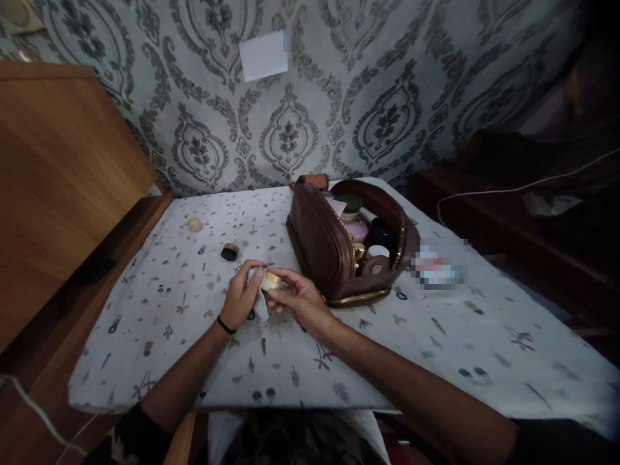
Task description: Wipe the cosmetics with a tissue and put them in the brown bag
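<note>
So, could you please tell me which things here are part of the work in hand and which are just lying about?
In hand:
- small jar, in right hand
- white wipe, in left hand

Lying about:
- black lid
- pale round piece
- open brown toiletry bag
- paper note on wall

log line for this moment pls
left hand: holds white tissue against small jar | right hand: grips small jar | brown pouch: open, right of hands | black lid: on tablecloth

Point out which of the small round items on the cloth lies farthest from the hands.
The pale round one, far left; the black one lies nearer the hands.
</note>
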A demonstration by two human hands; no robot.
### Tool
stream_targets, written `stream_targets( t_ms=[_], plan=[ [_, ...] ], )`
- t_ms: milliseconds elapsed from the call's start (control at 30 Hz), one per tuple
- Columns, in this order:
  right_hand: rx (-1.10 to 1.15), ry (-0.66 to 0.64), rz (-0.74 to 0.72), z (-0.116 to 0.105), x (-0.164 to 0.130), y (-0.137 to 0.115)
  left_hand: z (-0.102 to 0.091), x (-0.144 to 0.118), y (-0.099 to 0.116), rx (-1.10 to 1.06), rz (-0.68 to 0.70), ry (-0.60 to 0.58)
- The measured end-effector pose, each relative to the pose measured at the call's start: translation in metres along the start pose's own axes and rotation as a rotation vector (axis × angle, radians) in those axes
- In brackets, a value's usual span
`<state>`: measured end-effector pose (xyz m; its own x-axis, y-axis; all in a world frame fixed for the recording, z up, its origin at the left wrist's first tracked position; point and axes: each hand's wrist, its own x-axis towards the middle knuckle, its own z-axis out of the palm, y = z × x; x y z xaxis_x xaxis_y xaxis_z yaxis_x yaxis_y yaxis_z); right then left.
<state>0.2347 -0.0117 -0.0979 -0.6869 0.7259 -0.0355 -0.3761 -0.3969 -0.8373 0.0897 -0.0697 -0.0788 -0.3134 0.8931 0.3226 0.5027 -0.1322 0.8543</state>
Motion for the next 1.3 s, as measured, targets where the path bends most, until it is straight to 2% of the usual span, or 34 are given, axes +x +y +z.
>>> stream_targets(
  t_ms=[233, 467, 600, 700, 833, 1000, 1300],
  plan=[
    [-0.027, -0.005, -0.008, 0.000, -0.002, 0.000, 0.000, -0.001, -0.001, -0.008, 0.013, -0.040],
    [-0.055, 0.055, -0.014, 0.002, -0.003, -0.004, -0.001, 0.000, 0.001, -0.013, 0.021, 0.039],
    [-0.008, 0.031, 0.009, 0.001, -0.002, -0.005, -0.001, 0.001, 0.002, -0.027, 0.004, 0.046],
    [0.045, 0.009, 0.054, 0.001, -0.001, -0.005, -0.002, 0.002, 0.000, -0.080, -0.046, -0.003],
    [0.081, 0.010, 0.097, 0.000, 0.000, -0.005, -0.001, 0.005, -0.005, -0.260, -0.172, -0.105],
    [0.146, -0.025, 0.101, 0.001, -0.001, -0.005, 0.003, 0.006, -0.008, -0.370, -0.260, -0.123],
    [0.160, -0.040, 0.106, 0.001, -0.002, -0.007, 0.004, 0.003, -0.001, -0.236, -0.119, -0.065]
  ],
)
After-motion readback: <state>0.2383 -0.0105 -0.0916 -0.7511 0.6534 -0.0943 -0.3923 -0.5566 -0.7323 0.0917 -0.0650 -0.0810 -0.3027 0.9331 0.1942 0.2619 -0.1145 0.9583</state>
